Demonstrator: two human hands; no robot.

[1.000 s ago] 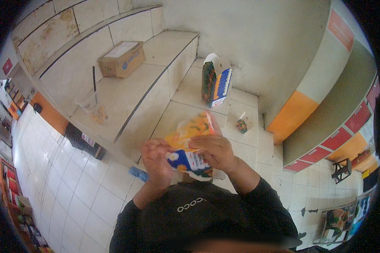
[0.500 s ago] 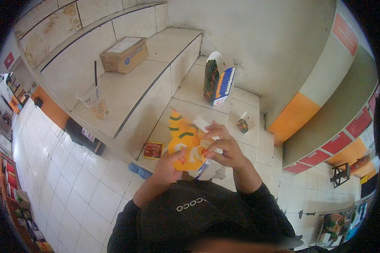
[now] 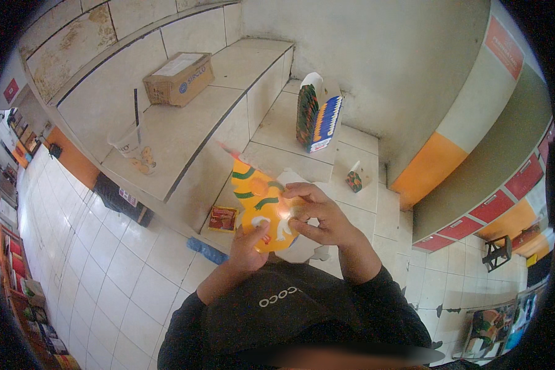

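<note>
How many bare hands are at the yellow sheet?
2: left hand at the lower left of the yellow sheet, right hand at its right side. None appears hidden.

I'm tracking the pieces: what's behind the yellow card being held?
White card sticks out past the yellow card near the right hand. The rest is covered, so I can't tell whether the two are joined.

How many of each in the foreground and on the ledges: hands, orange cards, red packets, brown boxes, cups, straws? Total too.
Hands: 2 (left hand, right hand)
Orange card: 1
Red packet: 1
Brown box: 1
Cup: 1
Straw: 1
Total: 7
</note>
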